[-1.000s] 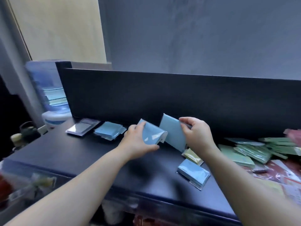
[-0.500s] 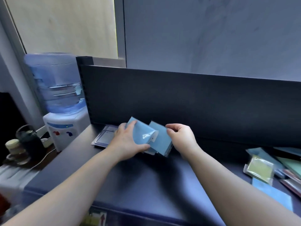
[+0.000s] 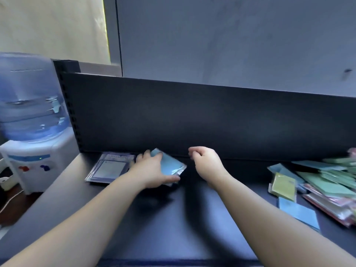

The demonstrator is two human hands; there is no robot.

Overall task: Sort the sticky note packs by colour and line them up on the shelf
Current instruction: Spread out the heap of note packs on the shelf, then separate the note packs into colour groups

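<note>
Your left hand [image 3: 152,172] grips the blue packs [image 3: 172,165] flat on the shelf [image 3: 173,224], beside the purple packs [image 3: 109,169]; your right hand [image 3: 208,162] hovers just beside, loosely curled, holding nothing. Unsorted packs [image 3: 327,185] lie far right.

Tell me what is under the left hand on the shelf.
Under the left hand lie blue packs in clear wrap, on the dark shelf. The hand covers their left part, so how many are stacked cannot be told.

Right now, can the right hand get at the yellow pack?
Probably yes: the right hand holds nothing, and only bare shelf lies between it and the yellow pack.
</note>
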